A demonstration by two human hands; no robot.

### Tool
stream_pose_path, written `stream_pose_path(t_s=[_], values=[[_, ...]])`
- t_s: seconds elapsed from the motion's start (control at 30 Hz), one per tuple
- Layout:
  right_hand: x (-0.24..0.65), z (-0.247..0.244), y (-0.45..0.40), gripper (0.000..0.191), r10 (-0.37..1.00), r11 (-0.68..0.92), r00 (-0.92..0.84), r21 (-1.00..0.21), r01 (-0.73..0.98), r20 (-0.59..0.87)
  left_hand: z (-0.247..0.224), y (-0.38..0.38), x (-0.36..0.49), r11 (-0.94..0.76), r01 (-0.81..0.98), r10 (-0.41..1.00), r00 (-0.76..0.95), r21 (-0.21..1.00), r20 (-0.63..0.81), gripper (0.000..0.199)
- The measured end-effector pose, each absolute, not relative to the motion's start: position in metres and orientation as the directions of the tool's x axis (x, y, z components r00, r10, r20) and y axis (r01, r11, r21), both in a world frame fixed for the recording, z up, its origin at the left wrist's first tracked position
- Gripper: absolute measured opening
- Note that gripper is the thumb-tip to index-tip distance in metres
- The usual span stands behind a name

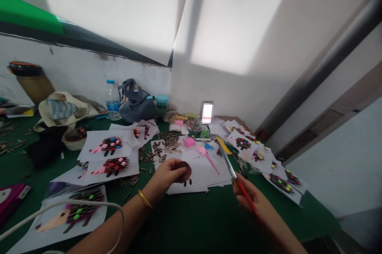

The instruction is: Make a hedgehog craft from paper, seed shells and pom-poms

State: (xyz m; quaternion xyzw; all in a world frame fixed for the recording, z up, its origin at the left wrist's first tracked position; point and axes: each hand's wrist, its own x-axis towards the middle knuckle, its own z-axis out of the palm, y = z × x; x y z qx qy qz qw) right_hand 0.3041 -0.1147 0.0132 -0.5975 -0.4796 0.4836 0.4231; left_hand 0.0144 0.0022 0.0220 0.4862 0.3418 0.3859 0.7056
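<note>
On table (191, 226): L pile of sheets (98, 146), R pile of sheets (240, 138), seeds (168, 138) btwn, front sheet (195, 184) before seeds — btl (112, 105), bag (139, 107) & jar (162, 106) behind L pile, phone (207, 113) at back nr wall (238, 91).

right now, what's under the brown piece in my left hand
Below the brown piece lies a white sheet, with two small dark shapes showing on it. Whatever the piece and your left hand cover on that sheet cannot be seen.

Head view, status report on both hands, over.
Left hand pinching brown piece. Right hand gripping red-handled tool. Pink stick on paper between them.
</note>
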Motion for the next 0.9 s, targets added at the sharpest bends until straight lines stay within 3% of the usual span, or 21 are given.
stream_pose_path(t_s=[0.1,0.17,0.53,0.9], values=[[0.282,0.022,-0.11,0.089,0.986,-0.132,-0.036,-0.899,0.418,-0.162,0.021,0.002,0.015,0.21,-0.227,0.862,0.501,0.951,-0.071,0.023],[0.268,0.027,-0.107,0.096,0.983,-0.094,-0.093,-0.87,0.483,-0.158,0.022,0.001,0.015,0.2,-0.24,0.862,0.504,0.95,-0.054,0.022],[0.245,0.035,-0.107,0.098,0.938,-0.093,-0.243,-0.853,0.513,-0.249,0.022,-0.001,0.014,0.181,-0.312,0.879,0.477,0.933,-0.011,0.023],[0.246,0.037,-0.104,0.079,0.952,-0.06,-0.23,-0.856,0.514,-0.204,0.028,-0.004,0.016,0.175,-0.246,0.867,0.498,0.953,-0.03,0.024]])
